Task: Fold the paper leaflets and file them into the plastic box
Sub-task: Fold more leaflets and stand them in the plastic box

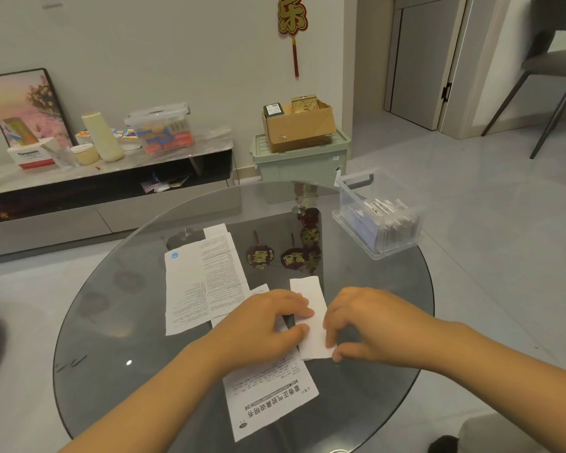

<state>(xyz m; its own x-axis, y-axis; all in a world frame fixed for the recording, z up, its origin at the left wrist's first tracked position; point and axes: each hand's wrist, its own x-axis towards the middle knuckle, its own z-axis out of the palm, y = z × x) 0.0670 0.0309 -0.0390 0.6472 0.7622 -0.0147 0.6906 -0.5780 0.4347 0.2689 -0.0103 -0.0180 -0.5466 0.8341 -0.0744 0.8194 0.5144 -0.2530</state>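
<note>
A narrow folded white leaflet [311, 299] lies flat on the round glass table [138, 322] in front of me. My left hand [262, 325] presses on its left edge with thumb and fingers. My right hand [370, 325] pinches its right lower edge. Under my left hand lies an unfolded printed leaflet [268, 397] with large characters. Further left, several more open leaflets [203, 276] overlap. A clear plastic box [376, 217] with folded leaflets standing inside sits at the table's far right.
Reflections of red and gold ornaments [285, 253] show in the glass. Beyond the table stand a low cabinet [105, 178] with clutter, a green bin [301, 158] carrying a cardboard carton, and a grey chair [556, 70] at far right.
</note>
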